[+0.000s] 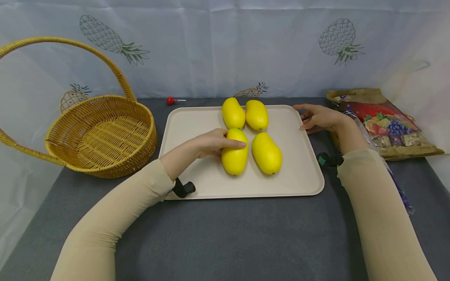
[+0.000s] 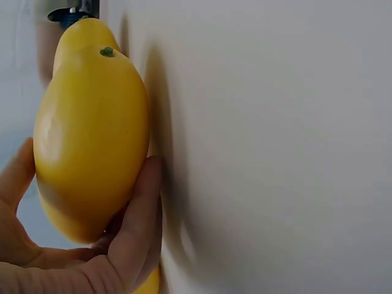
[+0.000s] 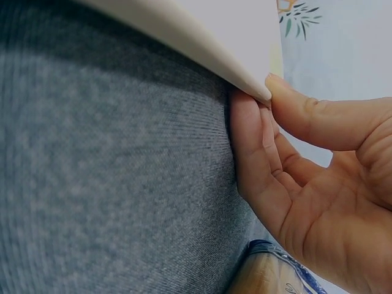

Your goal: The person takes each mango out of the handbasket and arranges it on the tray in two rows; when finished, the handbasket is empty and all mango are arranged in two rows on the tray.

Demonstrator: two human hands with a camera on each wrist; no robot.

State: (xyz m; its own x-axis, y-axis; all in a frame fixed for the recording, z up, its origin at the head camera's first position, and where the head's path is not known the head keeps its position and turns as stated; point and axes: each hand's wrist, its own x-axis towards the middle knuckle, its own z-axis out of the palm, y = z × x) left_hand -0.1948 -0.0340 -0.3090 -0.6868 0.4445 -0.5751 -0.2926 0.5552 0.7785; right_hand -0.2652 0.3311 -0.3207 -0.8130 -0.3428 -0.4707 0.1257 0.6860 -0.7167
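Several yellow mangoes lie on a cream tray [image 1: 291,171]. My left hand [image 1: 214,143] grips the front left mango [image 1: 234,160], thumb on one side and fingers on the other. In the left wrist view that mango [image 2: 92,135] fills the grasp, close over the tray, with another mango's top behind it. To its right lies a second mango [image 1: 267,153], and two more, one at the left [image 1: 233,113] and one at the right [image 1: 257,115], lie behind. At the tray's far right corner, my right hand [image 1: 318,118] pinches the rim [image 3: 254,92] between thumb and fingers.
A woven basket [image 1: 152,146] with a tall handle stands left of the tray. A red lollipop [image 1: 170,101] lies behind the tray. Right of my right hand is a gold and red snack bag [image 1: 393,125]. A pineapple-print curtain [image 1: 225,47] hangs along the back.
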